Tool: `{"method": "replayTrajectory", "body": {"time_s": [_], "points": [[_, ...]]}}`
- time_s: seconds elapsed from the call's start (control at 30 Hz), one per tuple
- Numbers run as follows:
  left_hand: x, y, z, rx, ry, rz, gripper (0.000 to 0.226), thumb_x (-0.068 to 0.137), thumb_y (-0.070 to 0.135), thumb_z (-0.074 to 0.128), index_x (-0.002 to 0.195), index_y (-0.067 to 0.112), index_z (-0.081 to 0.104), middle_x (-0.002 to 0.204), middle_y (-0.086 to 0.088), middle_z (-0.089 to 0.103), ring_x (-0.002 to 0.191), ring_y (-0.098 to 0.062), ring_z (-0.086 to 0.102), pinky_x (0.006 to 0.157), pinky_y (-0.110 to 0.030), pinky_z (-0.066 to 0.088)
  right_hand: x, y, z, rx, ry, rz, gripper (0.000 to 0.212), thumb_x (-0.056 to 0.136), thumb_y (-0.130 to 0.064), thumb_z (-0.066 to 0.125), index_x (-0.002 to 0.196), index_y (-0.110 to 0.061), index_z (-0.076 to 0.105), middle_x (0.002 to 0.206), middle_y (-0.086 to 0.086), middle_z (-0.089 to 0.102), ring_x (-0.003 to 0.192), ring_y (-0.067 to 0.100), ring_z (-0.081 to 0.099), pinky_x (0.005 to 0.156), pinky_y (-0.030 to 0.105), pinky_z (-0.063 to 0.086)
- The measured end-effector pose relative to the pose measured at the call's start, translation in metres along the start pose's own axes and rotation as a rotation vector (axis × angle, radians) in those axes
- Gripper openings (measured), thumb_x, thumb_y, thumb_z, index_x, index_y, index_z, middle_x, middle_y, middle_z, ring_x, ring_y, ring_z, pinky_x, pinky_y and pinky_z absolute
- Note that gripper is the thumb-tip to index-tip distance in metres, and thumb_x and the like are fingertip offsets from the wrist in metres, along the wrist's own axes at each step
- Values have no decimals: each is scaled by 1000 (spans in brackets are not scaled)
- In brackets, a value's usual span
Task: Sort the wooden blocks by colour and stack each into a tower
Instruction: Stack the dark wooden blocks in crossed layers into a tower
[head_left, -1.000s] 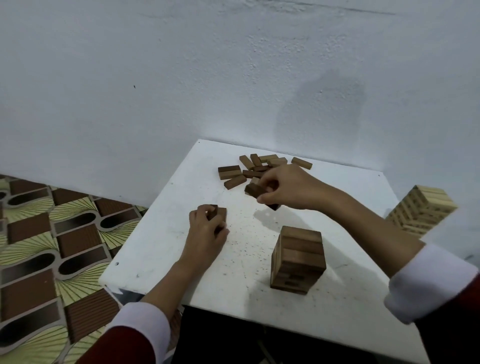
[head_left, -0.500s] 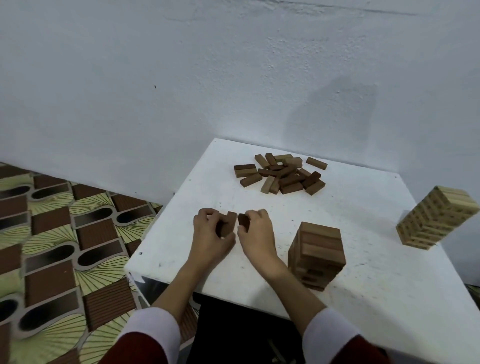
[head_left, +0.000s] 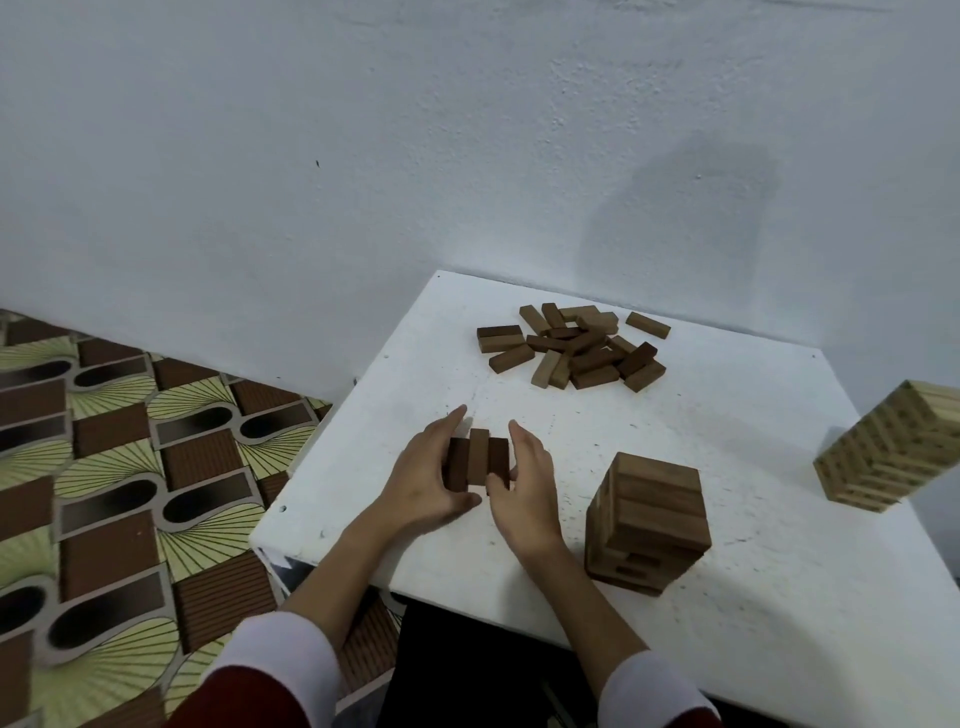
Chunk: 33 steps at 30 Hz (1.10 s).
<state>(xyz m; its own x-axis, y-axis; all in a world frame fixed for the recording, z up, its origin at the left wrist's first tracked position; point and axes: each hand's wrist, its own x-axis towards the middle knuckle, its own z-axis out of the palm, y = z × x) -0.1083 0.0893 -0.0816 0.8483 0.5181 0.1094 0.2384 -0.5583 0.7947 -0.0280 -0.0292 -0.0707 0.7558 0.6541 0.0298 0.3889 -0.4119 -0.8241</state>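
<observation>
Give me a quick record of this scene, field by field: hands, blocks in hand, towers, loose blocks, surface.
left hand: left hand presses the left side of the row
right hand: right hand presses its right side
blocks in hand: three dark blocks side by side on the table
towers: brown tower near right; pale tower far right
loose blocks: brown pile at the back
surface: white table

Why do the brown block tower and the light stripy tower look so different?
The medium-brown wooden block tower is short and stands near the hands; the pale striped wooden block tower is taller and stands at the table's right edge. The brown one looks upright; the pale one looks tilted in this wide view. Both are stacked blocks.
</observation>
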Motion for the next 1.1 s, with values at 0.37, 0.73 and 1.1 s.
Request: {"method": "replayTrajectory", "body": {"time_s": [0.37, 0.73, 1.1], "points": [[3, -4, -10, -156, -147, -36, 87, 64, 8, 82, 138, 23, 38, 124, 6, 48, 109, 3, 46, 81, 0, 37, 0, 6, 1, -71, -46, -97, 74, 75, -6, 65, 142, -14, 33, 129, 1, 46, 119, 17, 37, 101, 32, 37], [1, -3, -11, -166, -184, -22, 88, 58, 14, 81, 135, 24, 41, 122, 4, 49, 113, -5, 46, 82, -4, 40, 0, 9, 0, -42, -61, -126, 74, 71, -2, 65, 139, -13, 36, 125, 0, 49, 114, 16, 40, 96, 30, 38], [-1, 1, -16, -140, -225, -27, 85, 64, -1, 80, 135, 26, 40, 118, 7, 48, 106, -1, 44, 77, -3, 40, -1, 10, -2, 14, -89, -119, 78, 69, -5, 68, 139, -15, 36, 118, -2, 48, 113, 18, 46, 97, 37, 44]]}}
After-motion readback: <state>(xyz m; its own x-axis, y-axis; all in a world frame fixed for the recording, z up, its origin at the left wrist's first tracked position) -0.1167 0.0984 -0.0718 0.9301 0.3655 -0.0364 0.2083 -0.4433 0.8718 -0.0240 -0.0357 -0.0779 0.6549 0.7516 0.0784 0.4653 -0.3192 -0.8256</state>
